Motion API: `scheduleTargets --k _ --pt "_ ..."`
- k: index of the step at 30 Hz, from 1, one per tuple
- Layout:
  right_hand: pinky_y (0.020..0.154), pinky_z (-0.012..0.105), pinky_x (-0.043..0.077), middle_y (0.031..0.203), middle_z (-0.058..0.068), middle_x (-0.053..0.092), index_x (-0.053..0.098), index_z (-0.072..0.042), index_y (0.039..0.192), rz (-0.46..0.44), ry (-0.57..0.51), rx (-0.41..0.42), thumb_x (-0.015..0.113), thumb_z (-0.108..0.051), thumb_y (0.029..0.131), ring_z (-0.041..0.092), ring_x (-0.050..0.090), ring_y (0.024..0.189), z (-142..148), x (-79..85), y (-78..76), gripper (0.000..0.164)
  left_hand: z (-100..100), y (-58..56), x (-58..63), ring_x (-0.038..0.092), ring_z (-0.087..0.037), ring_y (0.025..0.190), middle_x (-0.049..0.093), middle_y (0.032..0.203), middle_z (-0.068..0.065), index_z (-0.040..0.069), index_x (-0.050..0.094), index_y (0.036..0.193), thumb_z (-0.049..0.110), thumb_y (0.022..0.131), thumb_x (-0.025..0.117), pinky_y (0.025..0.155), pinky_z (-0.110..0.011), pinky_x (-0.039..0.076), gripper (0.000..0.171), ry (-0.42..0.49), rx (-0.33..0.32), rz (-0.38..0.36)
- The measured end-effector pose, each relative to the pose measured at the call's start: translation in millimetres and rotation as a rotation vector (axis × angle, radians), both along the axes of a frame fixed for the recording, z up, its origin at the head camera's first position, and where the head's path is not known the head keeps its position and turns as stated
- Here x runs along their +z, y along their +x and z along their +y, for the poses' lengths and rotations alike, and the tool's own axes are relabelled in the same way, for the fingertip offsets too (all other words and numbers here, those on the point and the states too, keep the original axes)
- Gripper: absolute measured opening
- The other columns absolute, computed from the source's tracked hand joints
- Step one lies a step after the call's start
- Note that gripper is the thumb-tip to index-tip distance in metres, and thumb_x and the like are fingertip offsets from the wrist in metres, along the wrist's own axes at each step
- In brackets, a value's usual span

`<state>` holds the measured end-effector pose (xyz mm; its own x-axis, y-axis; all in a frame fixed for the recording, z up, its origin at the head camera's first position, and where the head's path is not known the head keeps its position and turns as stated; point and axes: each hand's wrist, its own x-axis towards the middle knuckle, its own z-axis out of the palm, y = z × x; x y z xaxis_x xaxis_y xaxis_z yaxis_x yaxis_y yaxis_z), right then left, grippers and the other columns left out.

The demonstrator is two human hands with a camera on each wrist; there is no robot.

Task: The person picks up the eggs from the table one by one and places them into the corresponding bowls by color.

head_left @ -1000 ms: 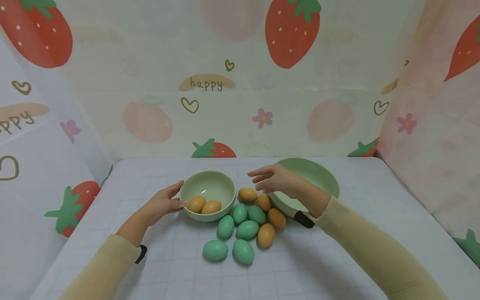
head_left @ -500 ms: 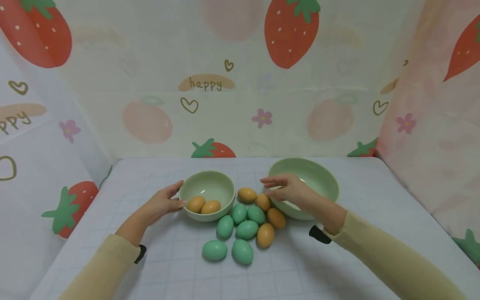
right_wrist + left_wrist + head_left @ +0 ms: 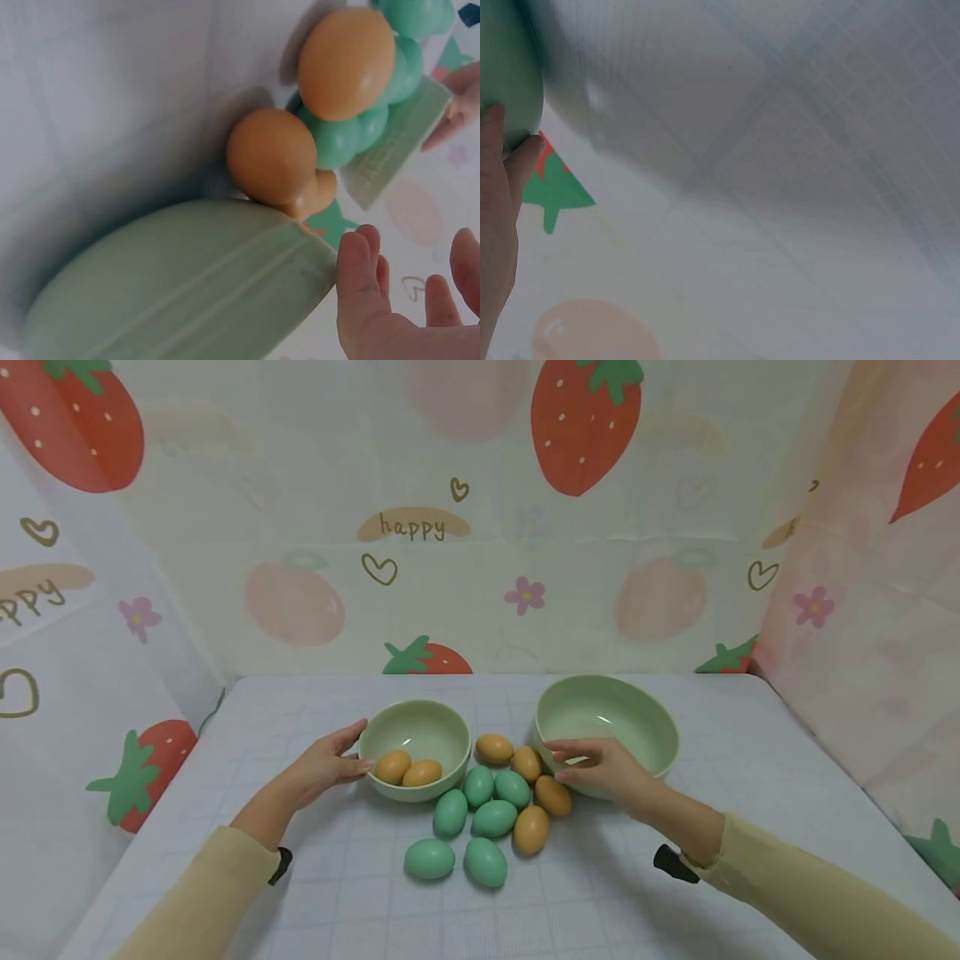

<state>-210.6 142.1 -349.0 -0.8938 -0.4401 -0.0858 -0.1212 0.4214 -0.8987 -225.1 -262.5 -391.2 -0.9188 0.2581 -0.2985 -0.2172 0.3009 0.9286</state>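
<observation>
A small pale green bowl [image 3: 427,737] holds two brown eggs [image 3: 422,774]. My left hand [image 3: 322,768] rests on its left outer wall, thumb and fingers spread apart; in the left wrist view the fingertips touch the bowl [image 3: 514,67]. My right hand [image 3: 607,772] is over the near left rim of a larger green bowl [image 3: 637,718], nothing between its fingers. In the right wrist view, that hand [image 3: 397,315] is beside the rim of the large bowl [image 3: 187,277]; whether it touches is unclear. Between the bowls lie several brown eggs [image 3: 532,830] and several green eggs [image 3: 495,818].
A white checked cloth covers the table [image 3: 337,893]. Behind it hangs a backdrop [image 3: 480,610] printed with strawberries, with similar side walls. Two green eggs [image 3: 430,858] lie nearest the front. Black bands [image 3: 675,864] are at both wrists.
My right hand has moved right and toward me, from above the gap between the bowls to the large bowl's near rim. The left hand, eggs and bowls stay put.
</observation>
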Motion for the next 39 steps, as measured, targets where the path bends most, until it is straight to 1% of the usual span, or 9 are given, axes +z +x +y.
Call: scheduleTargets --k 2,5,8,15,21,24,28,34,39 --pt "0.091 0.036 0.052 0.121 0.028 0.060 0.053 0.006 0.134 0.002 -0.015 0.008 0.070 -0.007 0.089 0.030 0.064 0.102 2.0 -2.1 4.5 0.049 0.6 0.0 0.3 0.013 -0.042 0.143 -0.003 0.160 -0.022 0.002 0.004 0.155 0.006 0.096 0.061 0.101 -0.034 0.045 0.082 -0.004 -0.002 0.000" --pt "0.088 0.033 0.053 0.119 0.028 0.061 0.052 0.008 0.134 -0.004 -0.023 0.006 0.069 -0.002 0.088 0.035 0.062 0.107 3.4 -5.1 11.4 0.050 1.2 0.1 0.8 0.013 -0.042 0.143 -0.003 0.160 -0.022 0.003 0.004 0.155 0.006 0.096 0.061 0.101 -0.034 0.045 0.082 -0.006 -0.004 0.001" --pt "0.090 0.035 0.053 0.118 0.027 0.062 0.052 0.007 0.135 -0.007 -0.014 -0.011 0.070 -0.001 0.087 0.038 0.058 0.112 4.6 -8.4 16.1 0.052 1.2 0.7 1.6 0.014 -0.042 0.143 -0.003 0.160 -0.022 0.003 0.004 0.155 0.006 0.096 0.061 0.101 -0.034 0.045 0.082 -0.011 -0.004 0.001" --pt "0.083 0.035 0.055 0.106 0.020 0.066 0.053 0.005 0.135 -0.039 0.054 -0.047 0.071 0.001 0.085 0.028 0.063 0.100 7.5 -16.7 26.6 0.053 0.8 2.4 2.9 0.013 -0.042 0.143 -0.003 0.160 -0.022 0.003 0.004 0.155 0.007 0.096 0.061 0.102 -0.035 0.045 0.083 -0.018 -0.004 -0.005" --pt "0.084 0.041 0.055 0.116 0.024 0.064 0.056 0.000 0.134 -0.033 0.122 -0.111 0.074 -0.001 0.082 0.037 0.059 0.109 9.4 -28.4 30.9 0.055 0.6 1.4 2.3 0.013 -0.042 0.144 -0.003 0.160 -0.022 0.003 0.004 0.155 0.007 0.096 0.061 0.101 -0.034 0.045 0.083 -0.015 -0.007 -0.002" --pt "0.089 0.046 0.052 0.126 0.025 0.059 0.056 0.001 0.134 -0.024 0.124 -0.120 0.074 -0.001 0.082 0.040 0.056 0.114 8.7 -36.1 31.6 0.055 1.0 0.5 2.3 0.013 -0.042 0.143 -0.003 0.160 -0.022 0.003 0.003 0.155 0.007 0.096 0.061 0.102 -0.036 0.045 0.083 -0.019 -0.010 -0.002" --pt "0.101 0.051 0.043 0.135 0.024 0.053 0.056 0.004 0.133 0.015 0.108 -0.107 0.075 0.000 0.081 0.042 0.050 0.122 5.8 -44.9 31.8 0.055 1.2 0.4 3.1 0.015 -0.042 0.143 -0.002 0.160 -0.020 0.005 0.004 0.156 0.008 0.096 0.061 0.103 -0.037 0.044 0.083 -0.024 -0.003 -0.006" --pt "0.108 0.051 0.033 0.137 0.024 0.051 0.053 0.004 0.135 0.064 0.130 -0.107 0.075 0.004 0.078 0.042 0.042 0.131 0.1 -50.3 31.5 0.061 2.0 0.2 3.0 0.015 -0.041 0.143 -0.003 0.160 -0.021 0.005 0.004 0.156 0.007 0.096 0.061 0.102 -0.037 0.044 0.083 -0.022 -0.001 -0.014" --pt "0.111 0.051 0.029 0.141 0.022 0.048 0.048 0.003 0.139 0.080 0.192 -0.131 0.074 0.006 0.078 0.040 0.037 0.134 -6.5 -51.1 31.9 0.066 1.7 -0.7 2.8 0.016 -0.041 0.143 -0.003 0.160 -0.020 0.006 0.004 0.156 0.007 0.096 0.061 0.103 -0.037 0.043 0.083 -0.025 0.009 -0.020"
